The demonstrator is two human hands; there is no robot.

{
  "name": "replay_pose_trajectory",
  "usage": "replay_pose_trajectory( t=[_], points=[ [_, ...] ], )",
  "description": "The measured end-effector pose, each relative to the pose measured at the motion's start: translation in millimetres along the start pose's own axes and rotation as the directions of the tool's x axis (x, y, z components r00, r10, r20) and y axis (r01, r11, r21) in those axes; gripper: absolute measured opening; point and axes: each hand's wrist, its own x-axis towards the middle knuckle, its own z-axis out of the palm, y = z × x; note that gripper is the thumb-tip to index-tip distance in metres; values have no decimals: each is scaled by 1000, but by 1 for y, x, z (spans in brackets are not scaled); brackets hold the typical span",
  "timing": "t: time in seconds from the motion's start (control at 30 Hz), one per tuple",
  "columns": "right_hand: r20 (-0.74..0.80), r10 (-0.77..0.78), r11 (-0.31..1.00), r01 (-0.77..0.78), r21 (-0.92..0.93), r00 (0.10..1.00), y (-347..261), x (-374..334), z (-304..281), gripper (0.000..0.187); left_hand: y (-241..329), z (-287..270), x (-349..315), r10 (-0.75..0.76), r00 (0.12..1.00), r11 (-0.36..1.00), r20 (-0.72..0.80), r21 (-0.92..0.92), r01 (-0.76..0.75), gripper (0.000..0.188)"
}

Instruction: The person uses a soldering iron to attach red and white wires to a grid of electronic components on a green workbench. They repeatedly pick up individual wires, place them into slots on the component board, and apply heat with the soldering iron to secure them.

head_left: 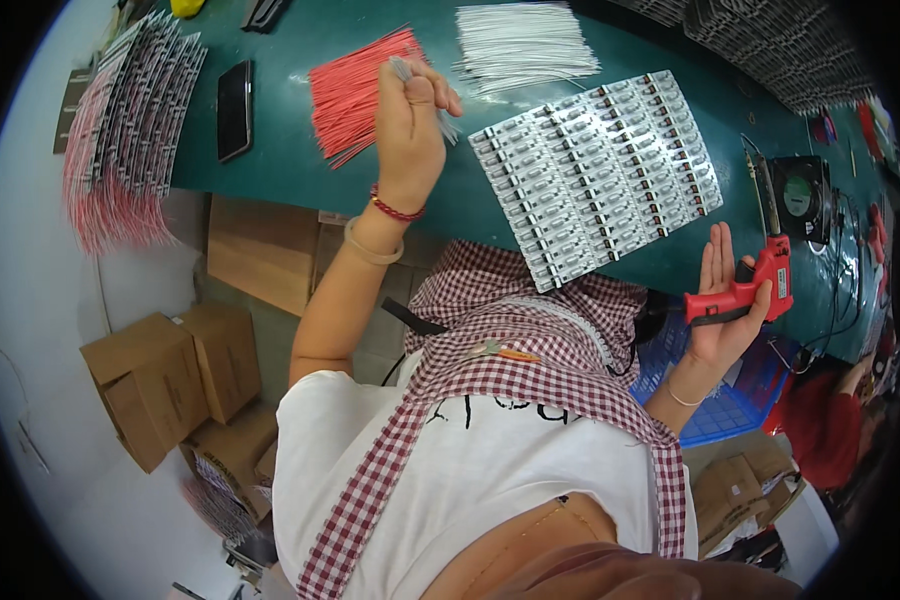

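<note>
My left hand is closed above the green bench, beside a pile of red wires. A pale grey-white bundle, which looks like short white wires, sticks out at both sides of its fist. My right hand holds a red soldering gun at the bench's right front; the handle crosses the palm under the thumb, with several fingers stretched out. The gun's metal tip points away from me. Between my hands a silver-white panel of small circuit boards lies at a slant, overhanging the front edge.
White wires lie at the back. At left are a phone and stacked panels with red wires. More panels stand back right, near a black fan-like device. A blue crate and cardboard boxes sit below.
</note>
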Motion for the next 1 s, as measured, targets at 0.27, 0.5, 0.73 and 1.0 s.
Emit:
replay_pose_trajectory(
  t=[0.27,0.5,0.73,1.0],
  points=[
    [29,30,1000,-30,-1,999,9,-5,12,33,-18,10,-15,113,992,993,-46,-23,-114,22],
    [30,14,1000,-13,-17,999,13,-14,21,33,0,12,-20,123,992,989,35,75,-126,19],
    [147,29,943,22,-333,989,12,-35,35,45,63,-20,-16,-85,995,995,52,62,81,12],
    [118,109,681,13,-733,987,73,-52,50,51,19,-43,-37,15,918,658,395,688,-307,22]
  ],
)
